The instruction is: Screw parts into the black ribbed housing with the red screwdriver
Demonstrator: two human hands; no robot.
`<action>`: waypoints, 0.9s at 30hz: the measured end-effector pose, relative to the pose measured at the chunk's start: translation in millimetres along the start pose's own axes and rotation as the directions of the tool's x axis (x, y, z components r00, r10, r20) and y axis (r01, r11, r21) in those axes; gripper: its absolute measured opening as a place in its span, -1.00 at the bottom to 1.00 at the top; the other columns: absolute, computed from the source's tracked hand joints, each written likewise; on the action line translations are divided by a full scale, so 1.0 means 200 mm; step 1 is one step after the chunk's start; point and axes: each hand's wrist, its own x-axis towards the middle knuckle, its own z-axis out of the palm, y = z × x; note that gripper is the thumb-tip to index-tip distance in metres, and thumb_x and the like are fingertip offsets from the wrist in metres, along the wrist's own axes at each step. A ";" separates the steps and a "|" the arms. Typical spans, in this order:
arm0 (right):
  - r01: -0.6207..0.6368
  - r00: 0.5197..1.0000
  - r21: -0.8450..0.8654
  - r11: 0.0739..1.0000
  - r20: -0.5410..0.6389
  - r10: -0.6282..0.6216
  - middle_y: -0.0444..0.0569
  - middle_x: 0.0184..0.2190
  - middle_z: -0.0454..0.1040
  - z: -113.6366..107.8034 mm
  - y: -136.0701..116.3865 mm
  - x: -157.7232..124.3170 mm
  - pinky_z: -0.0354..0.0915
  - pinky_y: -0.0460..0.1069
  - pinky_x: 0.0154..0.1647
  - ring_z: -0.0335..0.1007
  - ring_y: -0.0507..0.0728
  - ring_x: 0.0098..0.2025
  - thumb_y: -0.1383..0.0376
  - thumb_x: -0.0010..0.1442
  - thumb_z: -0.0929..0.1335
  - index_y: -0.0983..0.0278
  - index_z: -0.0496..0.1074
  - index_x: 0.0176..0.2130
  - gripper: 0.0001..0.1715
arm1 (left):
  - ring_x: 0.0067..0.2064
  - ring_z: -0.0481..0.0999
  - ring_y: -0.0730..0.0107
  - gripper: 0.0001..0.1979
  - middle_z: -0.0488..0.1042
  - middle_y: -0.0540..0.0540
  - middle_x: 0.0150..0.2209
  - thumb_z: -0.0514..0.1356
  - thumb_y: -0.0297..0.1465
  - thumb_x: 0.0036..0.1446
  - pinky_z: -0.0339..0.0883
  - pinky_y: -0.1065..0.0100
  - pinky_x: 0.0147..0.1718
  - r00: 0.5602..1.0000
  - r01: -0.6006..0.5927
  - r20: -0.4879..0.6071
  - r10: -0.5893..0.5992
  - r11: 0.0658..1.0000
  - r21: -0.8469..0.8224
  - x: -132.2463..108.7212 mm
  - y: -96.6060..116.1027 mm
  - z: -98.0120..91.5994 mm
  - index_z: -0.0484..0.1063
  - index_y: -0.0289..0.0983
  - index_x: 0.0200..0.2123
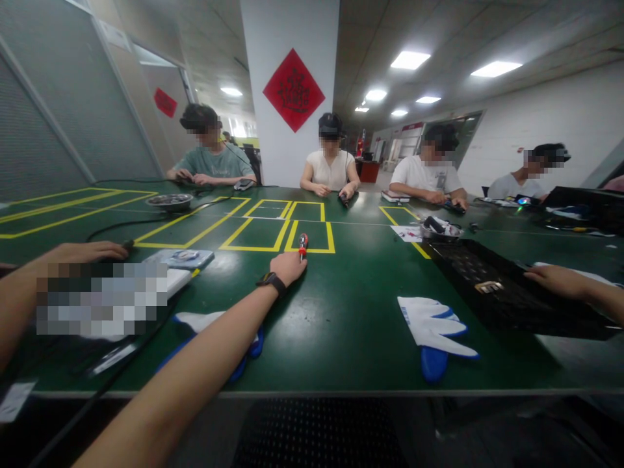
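My left hand [287,266], with a dark watch on the wrist, reaches out over the green table [351,312]. Its fingers are closed on a small screwdriver [303,242] with a red and black handle, which stands up from the fist beside a yellow taped box. My right hand [558,281] comes in from the right and lies flat, fingers stretched out, on the near edge of a black tray [492,292]. It holds nothing. Two white and blue work gloves lie on the table near me, the left glove [219,331] partly under my left arm and the right glove [436,331] in the open.
Another person's arm and hand [92,251] lie at the left by a black cable [146,221] and a white and blue box [180,259]. Across the table sit several people handling small items. A metal dish [170,201] stands far left; small parts [439,229] lie beyond the tray.
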 end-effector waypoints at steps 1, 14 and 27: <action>-0.022 0.996 0.035 0.999 0.090 0.019 0.21 -0.39 0.50 -0.04 0.01 -0.01 0.20 0.00 -0.26 0.40 0.20 -0.35 0.22 0.08 0.23 0.39 0.47 -0.44 -0.67 | -0.21 0.48 0.15 -0.57 0.49 -0.23 -0.23 -0.07 -0.12 0.10 0.32 0.28 -0.29 1.000 -0.005 -0.006 0.004 1.000 -0.001 0.00 0.00 0.00 0.45 -0.28 -0.28; 0.190 0.980 0.115 0.975 0.032 -0.195 0.12 -0.39 0.47 -0.33 -1.19 -0.21 0.12 -0.04 -0.32 0.36 0.18 -0.32 0.12 0.15 0.11 0.45 0.46 -0.38 -0.46 | -0.22 0.48 0.26 -0.56 0.50 -0.20 -0.26 -0.17 -0.23 0.16 0.27 0.41 -0.34 0.996 0.077 0.056 -0.065 0.964 -0.255 0.07 -0.03 0.01 0.45 -0.29 -0.38; 0.317 0.948 0.152 0.936 -0.065 -0.311 0.13 -0.31 0.53 0.08 -2.02 -0.13 0.11 -0.08 -0.32 0.39 0.14 -0.27 0.22 0.20 0.09 0.39 0.49 -0.35 -0.51 | -0.36 0.46 0.35 -0.46 0.50 -0.19 -0.39 -0.29 -0.28 0.18 0.19 0.41 -0.43 0.994 0.071 -0.047 -0.100 0.904 -0.422 0.15 -0.11 0.07 0.44 -0.34 -0.44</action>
